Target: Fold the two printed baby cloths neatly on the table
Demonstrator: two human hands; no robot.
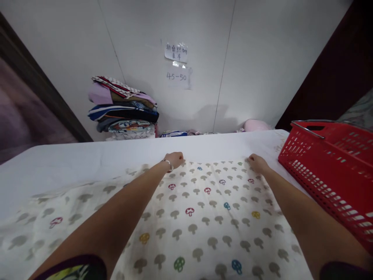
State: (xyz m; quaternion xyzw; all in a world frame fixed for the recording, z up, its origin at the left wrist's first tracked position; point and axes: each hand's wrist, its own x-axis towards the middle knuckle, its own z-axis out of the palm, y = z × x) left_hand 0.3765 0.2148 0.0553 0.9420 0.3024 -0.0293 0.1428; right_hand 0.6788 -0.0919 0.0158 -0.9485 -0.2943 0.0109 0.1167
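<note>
A white cloth (210, 217) printed with grey and coloured mushrooms lies spread over the white table, its far edge stretched between my hands. My left hand (175, 158) is closed on that edge near the middle, and a bracelet circles the wrist. At the cloth's far right corner, the fingers of my right hand (257, 163) pinch the fabric. Left of my left forearm, more of the cloth lies loose and slightly rumpled. The near end of the cloth runs out of the bottom of the view.
A red plastic basket (329, 167) with a metal handle stands at the right of the white table (96, 159). Behind the table's far edge rises a stack of folded fabrics (125, 109). A pink item (256, 125) sits at the back right. Handwritten paper signs (176, 52) hang on the wall.
</note>
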